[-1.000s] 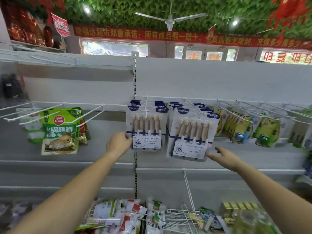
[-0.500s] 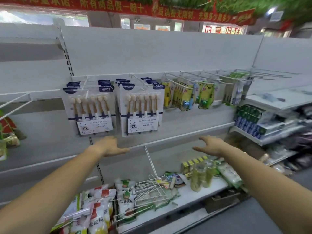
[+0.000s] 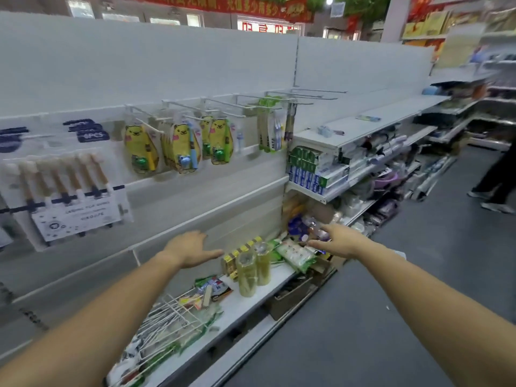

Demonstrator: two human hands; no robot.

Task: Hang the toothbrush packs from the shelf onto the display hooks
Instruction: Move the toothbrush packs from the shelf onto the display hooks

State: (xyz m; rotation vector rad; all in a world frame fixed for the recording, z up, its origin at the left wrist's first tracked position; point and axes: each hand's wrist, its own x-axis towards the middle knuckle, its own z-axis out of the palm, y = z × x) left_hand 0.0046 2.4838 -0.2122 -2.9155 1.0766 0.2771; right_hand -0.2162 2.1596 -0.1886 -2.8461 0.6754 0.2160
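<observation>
Left hand (image 3: 192, 248) and right hand (image 3: 339, 241) both spread, holding nothing, above cluttered white bottom shelf (image 3: 252, 303); blurred white six-brush toothbrush packs (image 3: 68, 188) hang on white wire hooks (image 3: 223, 106), leftmost cut off.

Appear bare from frame edge to fingertips: left forearm (image 3: 111, 308) and left hand (image 3: 192, 248), right forearm (image 3: 418, 291) and right hand (image 3: 339, 241).
</observation>
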